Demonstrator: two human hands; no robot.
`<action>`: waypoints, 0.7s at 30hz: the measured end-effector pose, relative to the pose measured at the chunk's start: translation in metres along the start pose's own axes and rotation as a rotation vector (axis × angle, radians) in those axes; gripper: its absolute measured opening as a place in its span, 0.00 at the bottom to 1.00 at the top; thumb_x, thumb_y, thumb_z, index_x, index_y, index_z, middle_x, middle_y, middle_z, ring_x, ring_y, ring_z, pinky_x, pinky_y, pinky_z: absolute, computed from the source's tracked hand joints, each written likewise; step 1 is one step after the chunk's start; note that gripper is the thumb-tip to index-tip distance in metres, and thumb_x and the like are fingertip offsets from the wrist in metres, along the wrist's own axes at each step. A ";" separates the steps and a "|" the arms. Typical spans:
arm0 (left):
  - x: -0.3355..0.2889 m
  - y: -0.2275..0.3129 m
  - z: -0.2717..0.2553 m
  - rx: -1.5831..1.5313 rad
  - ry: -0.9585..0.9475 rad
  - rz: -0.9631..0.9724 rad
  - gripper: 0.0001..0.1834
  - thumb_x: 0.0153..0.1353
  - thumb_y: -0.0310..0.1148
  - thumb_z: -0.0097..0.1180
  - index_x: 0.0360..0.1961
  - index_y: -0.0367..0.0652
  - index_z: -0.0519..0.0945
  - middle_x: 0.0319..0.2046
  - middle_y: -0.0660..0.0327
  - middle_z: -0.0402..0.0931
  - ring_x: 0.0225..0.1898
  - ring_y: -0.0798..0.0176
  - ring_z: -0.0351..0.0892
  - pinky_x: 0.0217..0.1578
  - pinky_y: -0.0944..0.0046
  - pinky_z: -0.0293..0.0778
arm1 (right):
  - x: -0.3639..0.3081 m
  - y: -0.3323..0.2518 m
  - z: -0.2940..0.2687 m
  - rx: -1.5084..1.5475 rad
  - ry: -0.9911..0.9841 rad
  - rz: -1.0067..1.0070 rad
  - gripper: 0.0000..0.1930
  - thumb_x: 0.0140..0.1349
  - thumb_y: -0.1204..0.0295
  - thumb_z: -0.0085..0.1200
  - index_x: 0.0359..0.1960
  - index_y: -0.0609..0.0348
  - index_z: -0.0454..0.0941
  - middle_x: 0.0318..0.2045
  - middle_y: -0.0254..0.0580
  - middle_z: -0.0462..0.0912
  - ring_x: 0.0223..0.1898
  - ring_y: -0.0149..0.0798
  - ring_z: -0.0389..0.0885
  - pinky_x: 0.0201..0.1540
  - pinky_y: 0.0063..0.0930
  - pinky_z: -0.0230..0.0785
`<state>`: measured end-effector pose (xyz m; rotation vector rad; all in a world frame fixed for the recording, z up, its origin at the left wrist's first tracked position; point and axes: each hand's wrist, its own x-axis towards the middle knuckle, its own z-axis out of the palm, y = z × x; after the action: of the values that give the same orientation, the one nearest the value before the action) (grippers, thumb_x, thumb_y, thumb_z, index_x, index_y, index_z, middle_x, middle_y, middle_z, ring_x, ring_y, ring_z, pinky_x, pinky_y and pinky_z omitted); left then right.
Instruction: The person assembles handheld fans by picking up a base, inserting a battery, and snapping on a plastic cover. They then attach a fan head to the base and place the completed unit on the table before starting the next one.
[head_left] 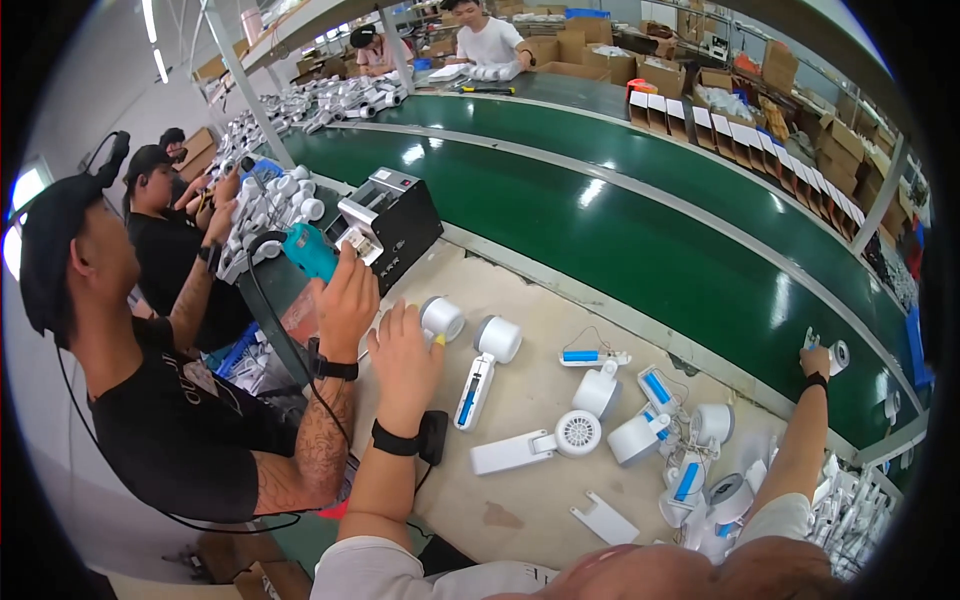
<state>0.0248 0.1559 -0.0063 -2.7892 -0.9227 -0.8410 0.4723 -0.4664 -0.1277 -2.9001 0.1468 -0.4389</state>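
Observation:
My left hand is raised over the near left of the bench, its fingers apart and a yellow patch at the thumb tip. Just beyond it is a white fan head, and beside that lies a white handheld fan with its handle open on a blue battery. Far to the right, my right hand reaches over the green belt, closed on another handheld fan. That fan's round head shows beside the fingers; part of its handle is hidden. A complete-looking fan lies mid-bench near a loose white handle cover.
Several opened fans with blue batteries and thin wires crowd the bench's right. A co-worker's hand is close to my left one, near a teal power tool and a black machine. The green conveyor belt runs beyond the bench.

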 end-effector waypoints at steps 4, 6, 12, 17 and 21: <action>-0.015 0.014 -0.019 -0.329 0.063 0.094 0.25 0.47 0.30 0.59 0.48 0.38 0.70 0.47 0.52 0.72 0.48 0.51 0.71 0.49 0.55 0.65 | -0.023 -0.064 -0.059 0.741 -0.478 0.553 0.08 0.51 0.65 0.50 0.25 0.55 0.68 0.09 0.32 0.63 0.10 0.31 0.66 0.04 0.23 0.52; -0.021 0.029 -0.030 -0.809 -0.158 0.151 0.19 0.49 0.29 0.58 0.45 0.38 0.74 0.41 0.53 0.76 0.42 0.56 0.76 0.44 0.60 0.70 | -0.053 -0.072 -0.097 1.001 -0.400 0.530 0.08 0.52 0.65 0.50 0.25 0.54 0.68 0.10 0.31 0.64 0.09 0.27 0.63 0.05 0.18 0.51; -0.042 0.094 -0.064 -1.758 -1.031 0.199 0.12 0.63 0.31 0.46 0.42 0.33 0.75 0.36 0.57 0.78 0.37 0.67 0.77 0.42 0.66 0.72 | -0.190 -0.164 -0.237 1.470 -0.569 0.233 0.08 0.58 0.65 0.51 0.27 0.54 0.70 0.16 0.28 0.71 0.11 0.21 0.64 0.09 0.12 0.51; -0.088 0.140 -0.083 -2.340 -1.067 -0.071 0.25 0.67 0.44 0.38 0.52 0.31 0.64 0.46 0.50 0.72 0.44 0.62 0.74 0.45 0.64 0.70 | -0.332 -0.250 -0.290 1.390 -0.913 -0.077 0.10 0.55 0.69 0.51 0.37 0.57 0.68 0.19 0.28 0.68 0.13 0.20 0.60 0.11 0.12 0.48; -0.131 0.144 -0.099 -2.439 -1.057 -0.125 0.27 0.67 0.47 0.36 0.56 0.33 0.60 0.50 0.50 0.69 0.49 0.62 0.71 0.48 0.64 0.67 | -0.432 -0.264 -0.303 1.192 -0.853 -0.083 0.22 0.50 0.69 0.56 0.46 0.62 0.67 0.22 0.33 0.71 0.16 0.22 0.67 0.16 0.13 0.57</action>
<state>-0.0271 -0.0544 0.0205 0.7112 -0.2350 -0.0326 -0.0118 -0.2103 0.0906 -1.6838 -0.2778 0.5539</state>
